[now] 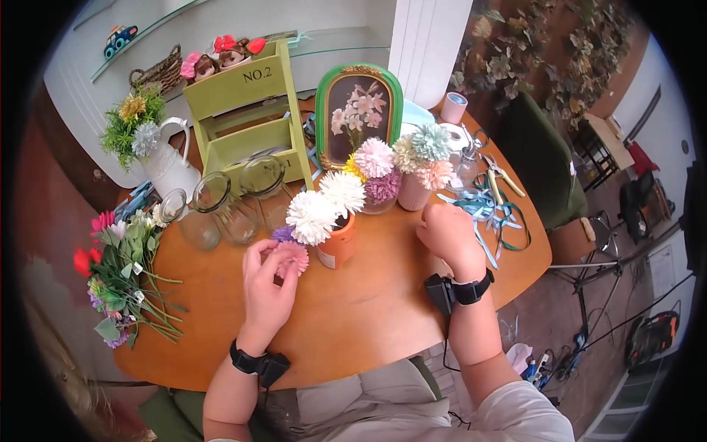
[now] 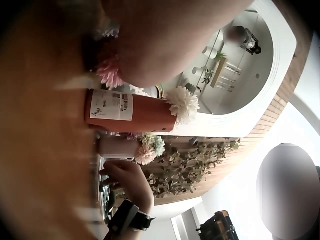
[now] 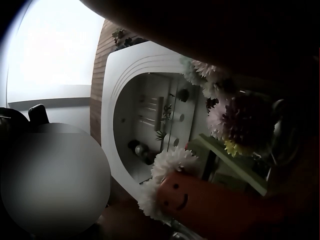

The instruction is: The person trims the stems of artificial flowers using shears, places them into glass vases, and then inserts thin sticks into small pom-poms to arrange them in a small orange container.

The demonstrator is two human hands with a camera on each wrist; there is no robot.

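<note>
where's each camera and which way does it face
Head: on the head, facing forward and down at the table; left hand, right hand, forearms show.
Left wrist: on that wrist, looking across at the orange pot; both hands show.
Right wrist: on that wrist, facing the orange pot and arched niche; right hand shows, darkened.
Wrist views share the orange pot.

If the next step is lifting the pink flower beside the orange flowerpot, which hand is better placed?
Probably the left hand: its fingers are at the pink flower. The right hand is farther away, near the blue ribbons, beyond the orange flowerpot.
</note>
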